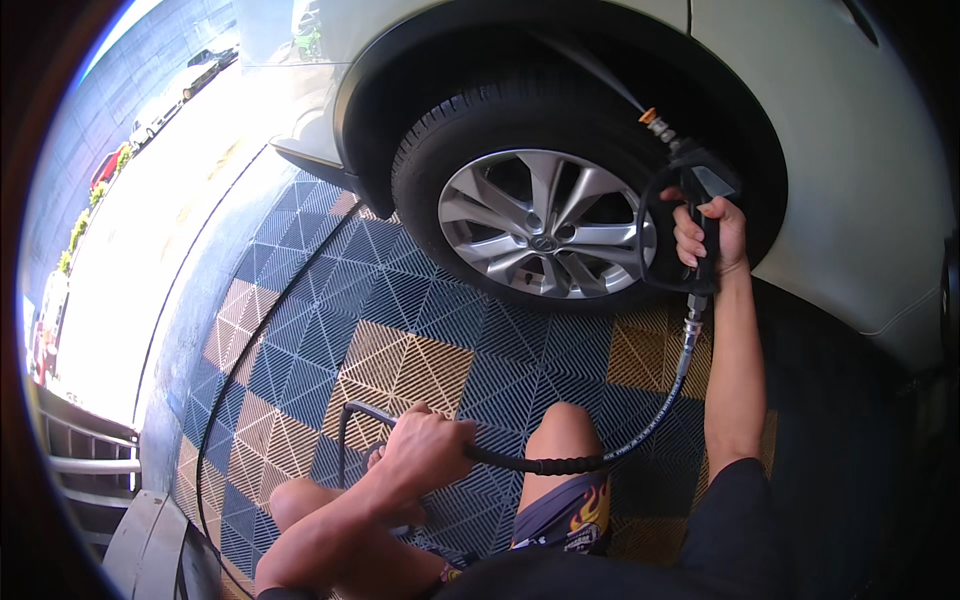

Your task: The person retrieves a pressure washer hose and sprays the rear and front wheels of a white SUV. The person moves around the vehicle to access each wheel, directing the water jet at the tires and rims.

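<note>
My right hand (709, 234) grips the handle of a black pressure washer spray gun (701, 176), raised beside the car's wheel arch. From its orange nozzle (647, 115) a jet of water shoots up and left into the dark wheel well (480, 56). A hose (679, 375) hangs from the gun's metal coupling and curves down to the left. My left hand (427, 450) is closed around this hose, low over the floor. Before me stands the black tire (420, 180) with its silver alloy wheel (544, 240). The upper tire lies in shadow.
The pale car body (840, 180) surrounds the wheel. Slatted plastic floor tiles (405, 360) in dark and tan lie below. A thin black hose or cable (251, 341) runs across them. Metal bars (94, 465) stand at lower left, and parked vehicles (157, 112) line the bright area outside.
</note>
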A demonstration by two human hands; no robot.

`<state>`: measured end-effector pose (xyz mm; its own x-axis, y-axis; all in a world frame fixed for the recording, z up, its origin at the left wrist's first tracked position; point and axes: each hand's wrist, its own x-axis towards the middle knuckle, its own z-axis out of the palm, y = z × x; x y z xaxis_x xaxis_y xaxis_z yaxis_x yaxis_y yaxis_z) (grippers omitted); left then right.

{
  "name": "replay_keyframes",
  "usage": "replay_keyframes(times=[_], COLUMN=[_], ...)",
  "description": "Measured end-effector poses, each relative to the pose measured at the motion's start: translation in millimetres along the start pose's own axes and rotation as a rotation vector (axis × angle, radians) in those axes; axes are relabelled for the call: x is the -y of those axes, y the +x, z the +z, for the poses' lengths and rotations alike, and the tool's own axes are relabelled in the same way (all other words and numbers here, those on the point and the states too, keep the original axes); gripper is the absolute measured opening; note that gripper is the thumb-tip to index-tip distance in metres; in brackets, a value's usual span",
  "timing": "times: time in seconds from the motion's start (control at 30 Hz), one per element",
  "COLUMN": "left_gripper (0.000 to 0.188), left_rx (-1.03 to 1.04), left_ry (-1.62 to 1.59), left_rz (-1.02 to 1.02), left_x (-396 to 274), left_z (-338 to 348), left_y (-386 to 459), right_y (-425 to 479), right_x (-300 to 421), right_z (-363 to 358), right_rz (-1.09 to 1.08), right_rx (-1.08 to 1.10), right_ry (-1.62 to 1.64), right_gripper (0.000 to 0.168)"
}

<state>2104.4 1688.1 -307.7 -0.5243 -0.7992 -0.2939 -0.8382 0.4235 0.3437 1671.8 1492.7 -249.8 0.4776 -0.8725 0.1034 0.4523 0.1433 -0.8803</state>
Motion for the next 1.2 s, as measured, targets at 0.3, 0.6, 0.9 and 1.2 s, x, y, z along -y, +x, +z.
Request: replay_keyframes(times=[0.3,0.6,0.9,1.2], left_gripper=[0.012,0.011,0.012,0.012], left_rx=[0.149,0.048,0.112,0.299], left_ry=[0.052,0.042,0.076,0.148], left_rz=[-0.040,-0.080,-0.057,-0.133], left_x=[-2.1,16.8,22.1,18.5], left_z=[15.4,23.5,31.2,28.3], left_y=[-0.2,-6.7,-10.8,-10.5], right_y=[-3.6,5.8,8.3,-26.5], right_x=[-13.7,-27.5,-31.6,-53.6], right_z=[10.9,35.0,54.6,60.7], right_rz=[0.048,0.007,0.031,-0.023], right_rx=[-0.142,-0.096,-0.164,-0.174], right_ry=[-0.036,-0.065,-0.091,-0.129], right_gripper=[0.061,0.061,0.057,0.056])
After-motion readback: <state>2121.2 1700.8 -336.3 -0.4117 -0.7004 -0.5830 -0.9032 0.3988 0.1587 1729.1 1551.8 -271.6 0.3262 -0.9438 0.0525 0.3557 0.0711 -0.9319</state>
